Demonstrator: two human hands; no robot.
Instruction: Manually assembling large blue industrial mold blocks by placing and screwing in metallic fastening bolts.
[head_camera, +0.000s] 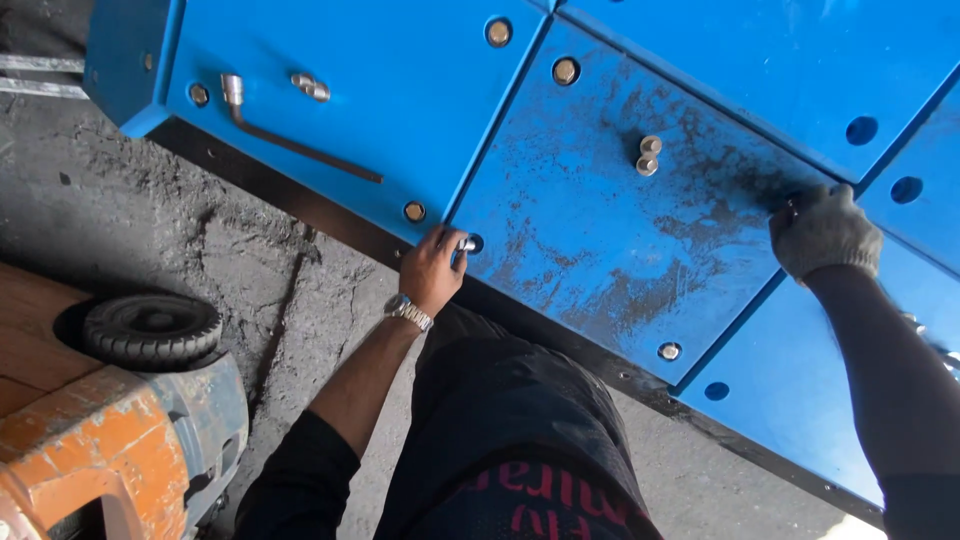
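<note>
Left hand (432, 268) bare, silver wristwatch (408, 311), black sleeve pushed up; right hand (824, 232) in grey knit glove, black sleeve; dark trousers.

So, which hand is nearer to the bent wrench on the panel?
Left. The left hand is at the panel edge, below and right of the wrench, fingers on a bolt. The gloved right hand is far off to the right.

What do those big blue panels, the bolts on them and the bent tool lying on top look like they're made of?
The blue panels look like smooth plastic or painted slabs, matte and smeared with dark grime; which one is unclear. The bolts look like bare steel, silvery and dull. The bent wrench seems dark, worn steel. The left hand holds a shiny metal bolt; the right hand wears a grey knit glove.
</note>
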